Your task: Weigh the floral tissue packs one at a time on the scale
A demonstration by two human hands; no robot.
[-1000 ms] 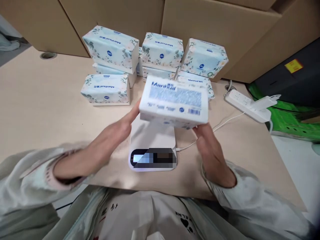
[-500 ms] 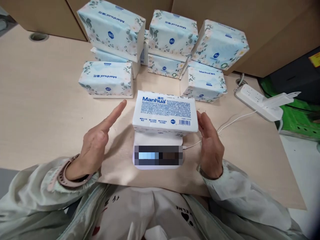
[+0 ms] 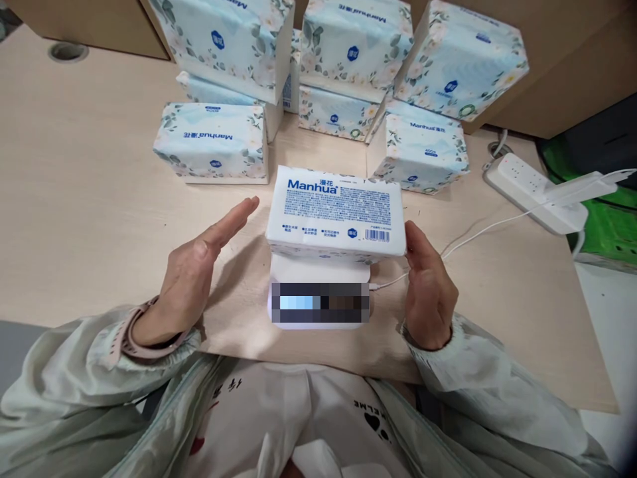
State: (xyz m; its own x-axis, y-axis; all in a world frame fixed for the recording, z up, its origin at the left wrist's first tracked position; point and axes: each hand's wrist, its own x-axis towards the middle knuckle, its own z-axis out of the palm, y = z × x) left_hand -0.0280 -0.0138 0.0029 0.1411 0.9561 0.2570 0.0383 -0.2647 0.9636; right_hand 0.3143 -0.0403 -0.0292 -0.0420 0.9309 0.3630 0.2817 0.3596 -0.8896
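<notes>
Fingers (image 3: 233,222) flank 1 Manhua tissue pack (image 3: 338,209) (resting on a white scale (image 3: 319,269)).

A white pack (image 3: 336,211) is resting on the white scale (image 3: 321,269), its blue "Manhua" print and barcode facing up, its long side running crosswise. The scale's near end is showing, its pixelated display (image 3: 298,303) glowing pale blue.

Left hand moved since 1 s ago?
Yes: left, away from the white scale; a gap now shows between its fingers and the tissue pack.
</notes>
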